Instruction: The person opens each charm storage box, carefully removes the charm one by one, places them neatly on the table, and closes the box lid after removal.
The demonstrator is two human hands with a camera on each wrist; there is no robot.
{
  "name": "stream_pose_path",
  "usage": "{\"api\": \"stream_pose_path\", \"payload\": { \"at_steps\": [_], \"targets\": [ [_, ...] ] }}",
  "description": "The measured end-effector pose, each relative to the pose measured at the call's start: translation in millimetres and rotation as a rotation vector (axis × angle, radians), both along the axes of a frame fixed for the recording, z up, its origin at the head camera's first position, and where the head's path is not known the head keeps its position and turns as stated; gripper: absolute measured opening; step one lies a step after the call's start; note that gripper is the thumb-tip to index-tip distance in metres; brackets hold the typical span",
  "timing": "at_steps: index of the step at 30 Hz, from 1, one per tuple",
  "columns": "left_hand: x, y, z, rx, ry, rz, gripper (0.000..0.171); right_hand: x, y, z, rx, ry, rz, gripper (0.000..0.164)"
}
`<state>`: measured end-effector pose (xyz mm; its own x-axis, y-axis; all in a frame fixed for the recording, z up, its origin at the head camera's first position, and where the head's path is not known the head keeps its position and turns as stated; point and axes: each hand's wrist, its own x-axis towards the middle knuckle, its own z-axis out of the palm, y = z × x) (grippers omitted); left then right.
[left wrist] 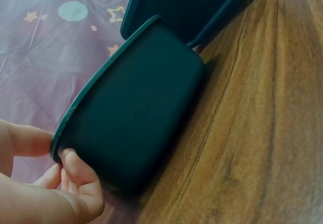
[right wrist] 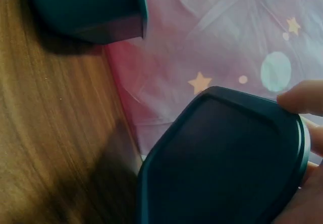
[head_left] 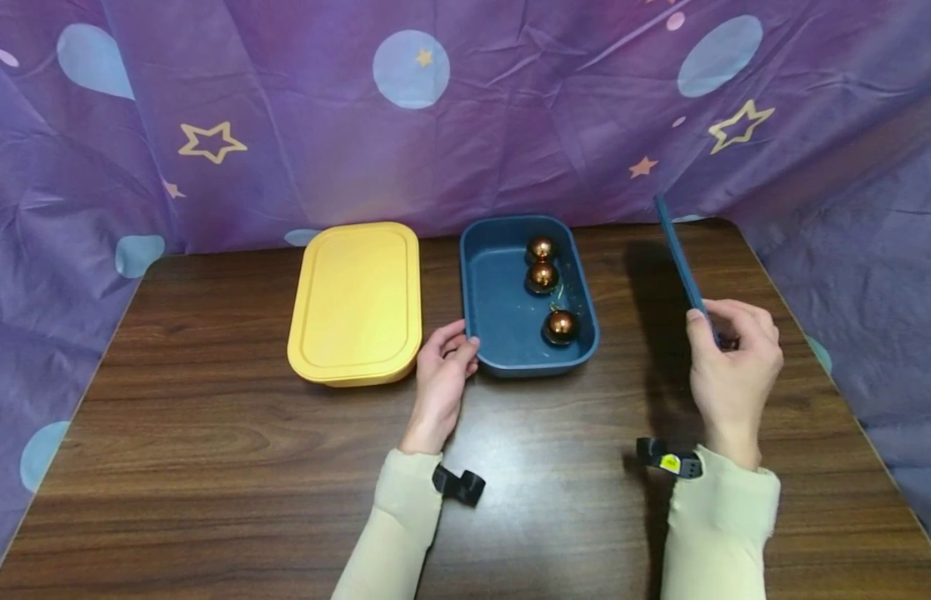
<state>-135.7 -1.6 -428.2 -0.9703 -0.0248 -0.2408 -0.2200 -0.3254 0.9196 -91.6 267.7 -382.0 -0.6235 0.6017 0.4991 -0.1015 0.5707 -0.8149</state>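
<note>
A blue rectangular container [head_left: 510, 363] stands uncovered near the back of the table, with three shiny copper-coloured balls inside. One ball [head_left: 561, 327] lies toward the front; two more balls [head_left: 542, 277] sit together behind it along the right side. My left hand [head_left: 444, 375] pinches the container's front left rim between thumb and fingers, as the left wrist view also shows. To the right, my right hand [head_left: 735, 358] holds a blue lid [head_left: 683, 262] by its near edge, tilted up on its side above the table. The lid's broad face [right wrist: 222, 163] fills the lower right wrist view.
Left of the blue container stands a yellow container with its yellow lid [head_left: 358, 300] on. Behind the dark wooden table [head_left: 232, 492] hangs a purple cloth [head_left: 307, 117] with stars and circles. Each wrist wears a black strap [head_left: 459, 485].
</note>
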Motion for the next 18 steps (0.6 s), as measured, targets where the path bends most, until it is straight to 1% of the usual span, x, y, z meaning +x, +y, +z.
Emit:
{"api": "stream_pose_path", "payload": {
  "at_steps": [6,14,18],
  "targets": [
    [0.5,0.7,1.0,-0.002,-0.009,-0.003,0.038,-2.1,-3.1,-6.1,0.073,-0.07,0.029,0.016],
    [0.8,0.7,1.1,0.004,-0.004,0.003,0.038,-3.2,-11.1,-10.8,0.206,-0.216,0.079,0.016],
    [1.0,0.6,1.5,0.004,-0.002,0.002,0.037,-2.7,-13.5,-12.0,0.262,-0.301,0.127,0.017]
  ]
}}
